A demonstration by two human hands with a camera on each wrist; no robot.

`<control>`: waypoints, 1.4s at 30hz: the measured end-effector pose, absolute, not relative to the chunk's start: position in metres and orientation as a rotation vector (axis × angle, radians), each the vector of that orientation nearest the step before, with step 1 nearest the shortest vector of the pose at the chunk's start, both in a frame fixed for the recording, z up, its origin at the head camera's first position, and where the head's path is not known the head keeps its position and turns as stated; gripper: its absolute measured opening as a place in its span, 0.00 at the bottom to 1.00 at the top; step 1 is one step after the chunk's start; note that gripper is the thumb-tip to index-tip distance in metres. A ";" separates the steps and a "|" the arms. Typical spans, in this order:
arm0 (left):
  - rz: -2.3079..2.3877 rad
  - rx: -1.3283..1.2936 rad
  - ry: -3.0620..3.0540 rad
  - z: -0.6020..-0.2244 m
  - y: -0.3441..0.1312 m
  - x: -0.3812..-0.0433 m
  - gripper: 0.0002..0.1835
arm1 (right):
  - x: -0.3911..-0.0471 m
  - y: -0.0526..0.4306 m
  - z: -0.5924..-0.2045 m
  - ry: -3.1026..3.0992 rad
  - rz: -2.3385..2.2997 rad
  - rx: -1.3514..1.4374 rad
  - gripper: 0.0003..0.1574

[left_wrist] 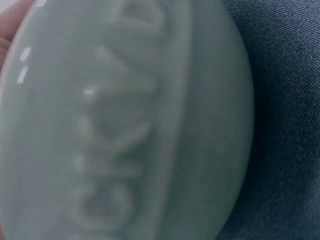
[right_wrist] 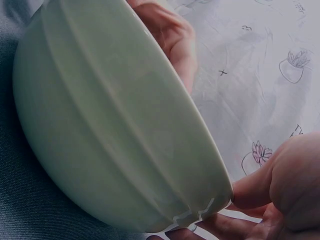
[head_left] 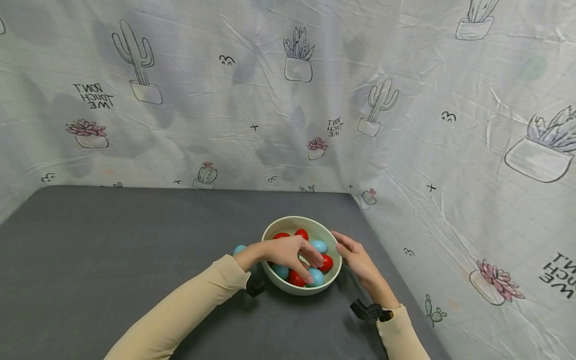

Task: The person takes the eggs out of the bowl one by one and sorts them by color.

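A pale green bowl (head_left: 300,291) holds several red and light blue toy eggs. My left hand (head_left: 288,250) reaches over its left rim, thumb and fingers spread and bent down among the eggs. The thumb tip overlaps a blue egg (head_left: 316,278), while the fingertips lie by a red egg (head_left: 326,263). My right hand (head_left: 358,260) grips the right side of the bowl, thumb at the rim and fingers along the outer wall. In the left wrist view the bowl's wall (left_wrist: 210,110) with raised letters fills most of the picture. The right wrist view shows its ridged side (right_wrist: 115,115).
Another blue egg (head_left: 240,248) sits on the dark grey table (head_left: 135,250) left of the bowl, partly hidden behind the left wrist. White cloth (head_left: 252,100) printed with cactus drawings rises behind the table and along its right side.
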State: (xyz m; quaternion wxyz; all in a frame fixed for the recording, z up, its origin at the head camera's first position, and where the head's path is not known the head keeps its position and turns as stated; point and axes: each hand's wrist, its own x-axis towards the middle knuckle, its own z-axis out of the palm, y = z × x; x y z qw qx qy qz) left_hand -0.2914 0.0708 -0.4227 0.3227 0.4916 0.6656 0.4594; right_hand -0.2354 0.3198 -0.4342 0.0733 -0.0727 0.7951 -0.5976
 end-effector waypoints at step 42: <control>1.176 1.277 1.805 -0.431 0.081 -0.284 0.22 | -0.228 0.318 -0.435 2.388 -1.803 -0.176 0.28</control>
